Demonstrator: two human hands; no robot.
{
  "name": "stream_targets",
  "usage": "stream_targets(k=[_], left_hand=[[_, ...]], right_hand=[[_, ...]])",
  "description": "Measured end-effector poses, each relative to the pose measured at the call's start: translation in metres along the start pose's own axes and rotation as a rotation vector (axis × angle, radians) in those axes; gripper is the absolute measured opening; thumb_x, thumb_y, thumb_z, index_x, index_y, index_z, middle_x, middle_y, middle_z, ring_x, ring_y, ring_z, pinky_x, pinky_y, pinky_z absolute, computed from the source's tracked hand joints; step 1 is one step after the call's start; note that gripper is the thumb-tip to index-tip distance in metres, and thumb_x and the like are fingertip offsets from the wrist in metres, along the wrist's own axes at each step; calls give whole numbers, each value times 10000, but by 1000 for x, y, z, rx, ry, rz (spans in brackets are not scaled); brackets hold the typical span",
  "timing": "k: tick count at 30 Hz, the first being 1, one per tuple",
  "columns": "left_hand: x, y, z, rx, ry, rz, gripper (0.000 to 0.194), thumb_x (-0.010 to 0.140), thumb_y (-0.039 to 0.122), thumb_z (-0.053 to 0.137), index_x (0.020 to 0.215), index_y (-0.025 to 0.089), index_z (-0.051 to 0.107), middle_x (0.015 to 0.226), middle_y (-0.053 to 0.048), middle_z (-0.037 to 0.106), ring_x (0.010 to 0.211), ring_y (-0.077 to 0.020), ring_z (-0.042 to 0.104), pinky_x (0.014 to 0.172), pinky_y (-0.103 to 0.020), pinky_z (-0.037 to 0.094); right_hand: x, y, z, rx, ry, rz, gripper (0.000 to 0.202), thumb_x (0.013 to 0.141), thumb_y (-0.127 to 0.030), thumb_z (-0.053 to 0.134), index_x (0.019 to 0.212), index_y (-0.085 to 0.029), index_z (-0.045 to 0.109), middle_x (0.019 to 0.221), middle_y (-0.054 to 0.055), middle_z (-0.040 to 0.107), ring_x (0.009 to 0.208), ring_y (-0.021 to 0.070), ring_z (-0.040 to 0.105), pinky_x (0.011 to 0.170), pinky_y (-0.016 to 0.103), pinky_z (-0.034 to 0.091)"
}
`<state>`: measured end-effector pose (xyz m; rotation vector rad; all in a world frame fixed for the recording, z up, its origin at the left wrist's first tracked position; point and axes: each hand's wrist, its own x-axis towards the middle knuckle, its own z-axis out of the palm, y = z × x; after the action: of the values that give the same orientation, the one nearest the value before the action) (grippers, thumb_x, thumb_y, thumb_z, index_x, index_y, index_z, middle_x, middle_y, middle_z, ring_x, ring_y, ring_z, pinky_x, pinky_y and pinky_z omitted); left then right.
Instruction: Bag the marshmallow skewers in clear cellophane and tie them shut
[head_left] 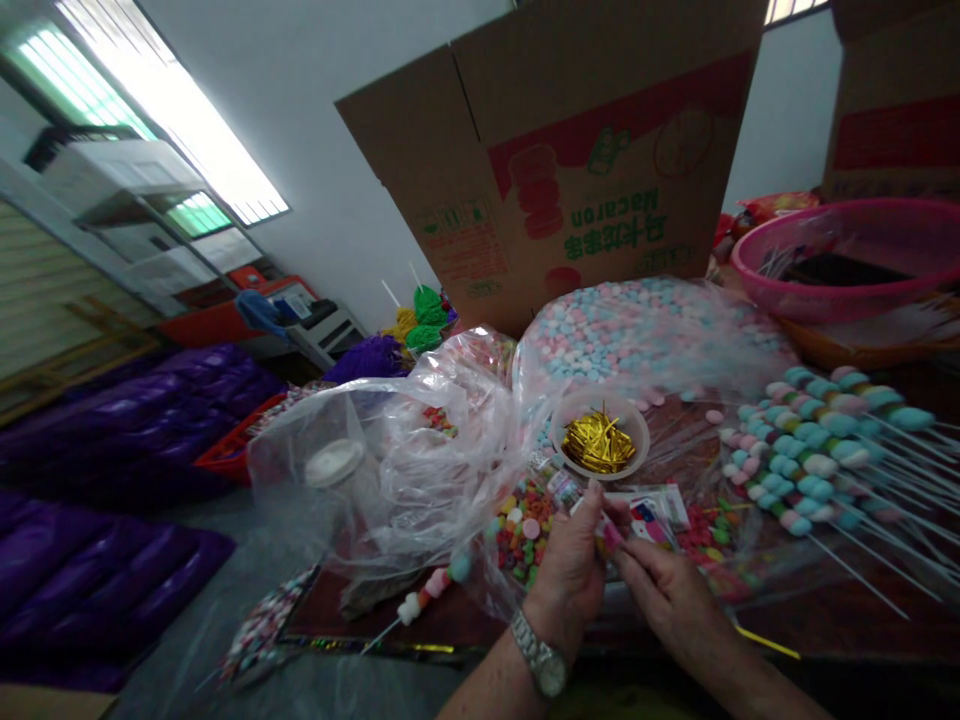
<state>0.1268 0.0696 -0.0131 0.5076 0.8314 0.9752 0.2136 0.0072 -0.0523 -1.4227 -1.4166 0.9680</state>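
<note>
My left hand (571, 565), with a metal watch on the wrist, is closed, its thumb pointing up. Close beside it my right hand (675, 595) has its fingers pinched together. Between them a small pinkish piece (611, 535) shows, too covered by the fingers to name. Colourful gummy candies (521, 530) lie in clear plastic just left of my left hand. Beyond the hands stands a white bowl (637, 455) of gold twist ties (598, 443). Small printed cards (660, 510) lie behind my right hand. One marshmallow skewer (435, 585) rests at the table's left front.
Several marshmallow skewers (817, 450) are piled on the right. A large clear bag of pastel marshmallows (600, 325) sits before a cardboard box (600, 150). A pink basin (847, 265) stands at the back right. Crumpled clear plastic (405, 470) spreads on the left.
</note>
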Motion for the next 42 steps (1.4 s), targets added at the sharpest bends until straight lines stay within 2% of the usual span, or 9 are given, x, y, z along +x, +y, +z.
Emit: stream_targets(k=[10,16,20,26,31,34,38,40,42], left_hand=[[-13,-20,-10,393,-37,-62,493,806,579,457,687,142,650,655,-64,627,697,-195,588,726,-300,448],[-48,43,-23,1187,-443,273,214,803,378,574,892,216,682,706,-46,644,745,-218,580,778,-314,431],[-44,89,-28,1504,-219,780,439,594,272,775,1017,264,659,1091,-109,614,1139,-354,437,1039,-476,166],[-28,50,-46,1138,-406,378,104,710,287,676,804,244,664,717,-43,635,700,-215,571,778,-291,418],[-19,12,-54,848,-361,105,203,794,371,590,711,189,624,546,10,562,453,-117,452,442,-182,353],[-13,13,-53,764,-451,-134,286,804,417,562,667,171,616,515,8,526,385,-96,418,346,-174,292],[-10,28,-47,884,-694,-397,313,809,404,546,613,169,610,530,-9,535,388,-103,450,368,-185,334],[-9,34,-41,1062,-736,-293,232,792,380,578,675,185,626,540,-1,544,397,-110,452,404,-199,357],[-9,40,-34,1235,-702,28,146,742,326,647,676,198,622,558,-5,549,446,-129,471,495,-228,399]], right_hand=[[1,-6,11,-109,43,-117,301,884,-289,295,834,-172,568,759,96,624,679,210,593,650,308,460],[5,3,-28,-94,-63,-95,332,914,-381,352,662,-203,473,566,-19,498,553,141,486,504,231,356],[5,-14,-60,-211,-272,-139,361,938,-394,353,669,-195,488,586,-31,482,551,120,440,497,219,309],[19,-22,-61,-653,-330,-350,280,921,-240,380,712,-182,558,648,15,573,620,160,512,577,265,342],[25,-14,-57,-960,38,-614,264,866,-144,445,1099,-145,567,1135,151,574,1016,288,504,818,431,363],[16,-20,-52,-1046,-53,-793,392,867,-80,388,1247,-137,468,1330,146,444,1202,318,350,956,552,233],[9,-24,-43,-1163,-307,-880,209,863,-150,471,1033,-136,592,931,82,649,859,229,539,935,496,314],[10,-22,-43,-1467,-115,-1063,160,853,-206,497,764,-166,624,648,25,614,632,166,525,822,376,424],[13,-20,-46,-1876,297,-1230,364,882,-236,435,546,-192,569,462,-12,525,476,119,466,633,239,458]])
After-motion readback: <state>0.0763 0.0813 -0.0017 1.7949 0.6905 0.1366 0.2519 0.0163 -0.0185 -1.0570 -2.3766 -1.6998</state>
